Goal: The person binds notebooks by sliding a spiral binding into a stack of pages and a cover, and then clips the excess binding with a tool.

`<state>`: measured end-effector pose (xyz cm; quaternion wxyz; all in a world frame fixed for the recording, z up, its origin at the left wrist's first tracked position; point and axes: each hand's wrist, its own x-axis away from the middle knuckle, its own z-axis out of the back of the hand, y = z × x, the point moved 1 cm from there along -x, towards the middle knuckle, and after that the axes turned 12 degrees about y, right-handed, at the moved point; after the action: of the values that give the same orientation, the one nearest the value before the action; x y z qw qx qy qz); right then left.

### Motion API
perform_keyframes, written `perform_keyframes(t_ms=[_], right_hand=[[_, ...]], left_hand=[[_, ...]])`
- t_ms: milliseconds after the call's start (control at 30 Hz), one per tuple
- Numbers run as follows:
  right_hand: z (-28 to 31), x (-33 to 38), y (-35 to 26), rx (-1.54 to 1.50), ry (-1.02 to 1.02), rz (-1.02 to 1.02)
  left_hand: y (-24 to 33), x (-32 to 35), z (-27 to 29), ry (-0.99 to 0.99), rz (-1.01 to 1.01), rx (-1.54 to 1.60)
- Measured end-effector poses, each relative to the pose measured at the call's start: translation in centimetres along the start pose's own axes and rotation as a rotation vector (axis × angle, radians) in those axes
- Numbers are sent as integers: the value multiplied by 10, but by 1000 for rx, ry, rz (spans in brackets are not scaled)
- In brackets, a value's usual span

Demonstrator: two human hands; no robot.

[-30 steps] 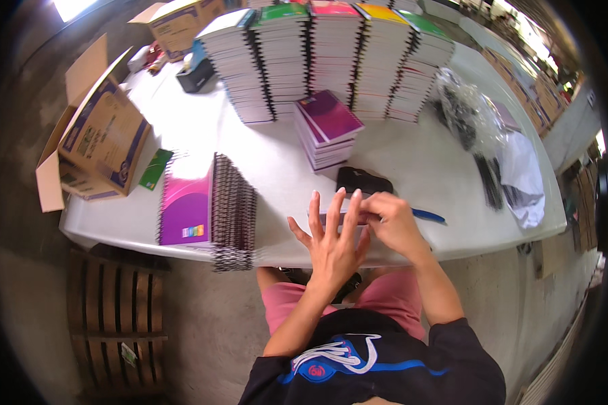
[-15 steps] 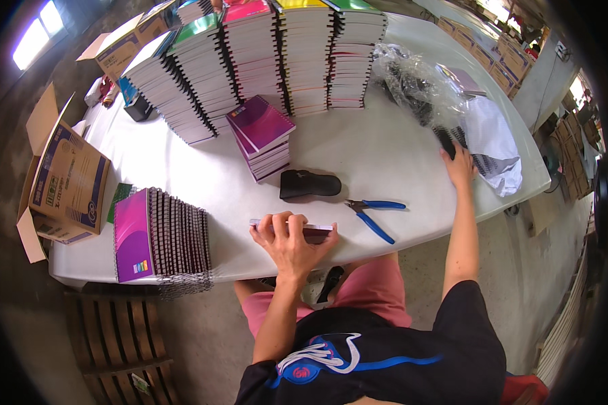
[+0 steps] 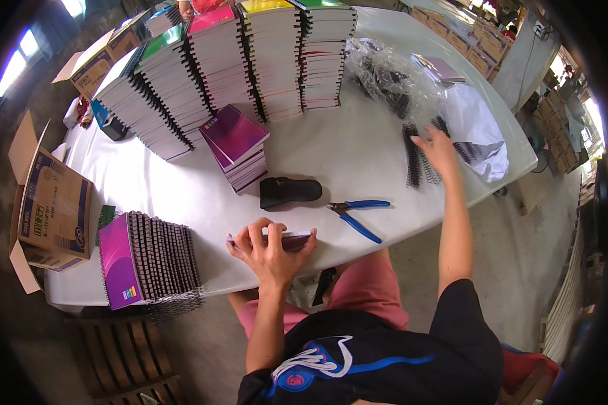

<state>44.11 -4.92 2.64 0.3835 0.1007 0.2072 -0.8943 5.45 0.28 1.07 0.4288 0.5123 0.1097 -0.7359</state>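
My left hand (image 3: 271, 251) is closed over a small unbound purple notebook (image 3: 300, 241), holding it on edge near the table's front. My right hand (image 3: 440, 148) reaches to the right side, its thumb and fingers apart over loose black spiral binding coils (image 3: 412, 158). Between the hands lie blue-handled pliers (image 3: 362, 204), jaws toward the left, and behind my left hand a black pouch-like object (image 3: 290, 192). A stack of purple notebooks (image 3: 240, 152) rises beyond that. Spiral-bound purple notebooks (image 3: 148, 260) stand in a row at the left front.
Tall stacks of spiral-bound books (image 3: 273, 67) line the far side. Clear plastic wrapping (image 3: 392, 74) with black coils and a white sack (image 3: 476, 128) lie at the right. An opened cardboard box (image 3: 54, 209) stands at the left edge. Another person (image 3: 203, 5) shows partly behind the stacks.
My right hand has drawn slightly back, and several coils now lie spread on the table beside it. My left hand keeps its hold on the notebook. The whole view has shifted a little.
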Motion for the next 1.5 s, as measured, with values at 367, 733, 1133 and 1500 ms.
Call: perform_keyframes(t_ms=[367, 733, 1133, 1500], right_hand=[[-8, 27, -84, -85, -344, 277], [35, 29, -109, -30, -46, 513], [19, 141, -175, -887, -334, 513], [17, 138, -172, -1018, -523, 587]], left_hand=[[-15, 13, -5, 63, 55, 43], [-16, 3, 4, 5, 57, 27], [-19, 9, -4, 12, 98, 5], [-9, 9, -1, -80, 168, -64]])
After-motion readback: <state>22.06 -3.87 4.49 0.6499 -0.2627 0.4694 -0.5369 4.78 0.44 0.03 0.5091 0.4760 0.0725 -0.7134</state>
